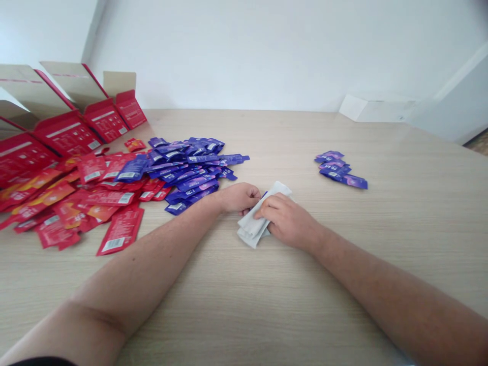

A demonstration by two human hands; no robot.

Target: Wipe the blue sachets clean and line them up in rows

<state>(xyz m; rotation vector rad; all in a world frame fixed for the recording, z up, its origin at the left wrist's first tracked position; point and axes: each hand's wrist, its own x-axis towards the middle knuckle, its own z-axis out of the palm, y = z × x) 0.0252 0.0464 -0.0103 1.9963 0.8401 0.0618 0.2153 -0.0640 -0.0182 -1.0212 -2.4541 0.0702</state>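
Note:
My right hand (285, 218) is closed around folded white cloth-like sheets (251, 223), which tilt just above the wooden table. My left hand (242, 197) is at the left edge of the sheets, with its fingers curled in a pinch. A small sliver of a purple sachet (264, 194) shows between the left fingertips and the sheets; the rest of it is hidden. Close behind the left hand and wrist lies a heap of purple sachets (194, 173).
Red and orange sachets (114, 203) are heaped at the left. Behind them stand several red cartons (68, 133) with raised flaps. A small group of purple sachets (335, 168) lies at the right. Against the wall is a white box (375, 108).

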